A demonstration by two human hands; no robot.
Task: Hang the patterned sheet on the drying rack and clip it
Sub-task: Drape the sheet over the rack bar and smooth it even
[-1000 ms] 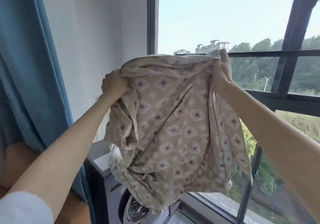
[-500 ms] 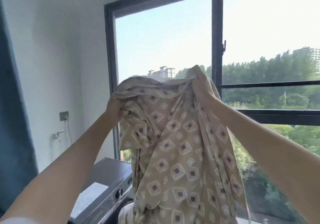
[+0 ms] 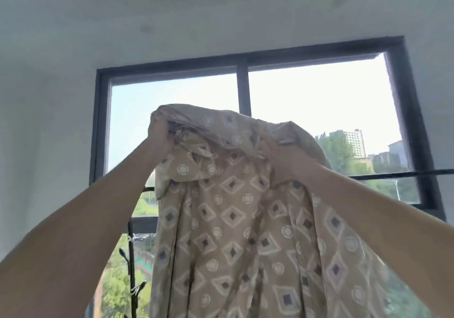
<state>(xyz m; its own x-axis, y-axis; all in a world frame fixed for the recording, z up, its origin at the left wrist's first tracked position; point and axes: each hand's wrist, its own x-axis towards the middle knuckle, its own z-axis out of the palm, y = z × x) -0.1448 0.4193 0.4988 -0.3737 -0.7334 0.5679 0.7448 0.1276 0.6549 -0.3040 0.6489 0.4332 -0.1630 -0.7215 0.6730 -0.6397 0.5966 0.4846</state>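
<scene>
The patterned sheet, one beige cloth printed with diamonds and rings, is held up high in front of the window. Its top edge is bunched between the person's two hands and the rest hangs straight down, out past the bottom of the view. Behind it the single dark-framed window is split by one upright bar, with trees and buildings outside. Two bare arms reach up and forward from the lower corners, both nearly straight. The left hand grips the sheet's upper left corner, with its fingers curled into a gathered wad of cloth. The right hand sits a little lower and clutches the upper right part, where a fold of fabric drapes over the knuckles. A thin dark rod runs level across the window just behind the sheet, below the hands. To the left stands a dark pole carrying what look like two clips, a pale clip above a dark clip.
</scene>
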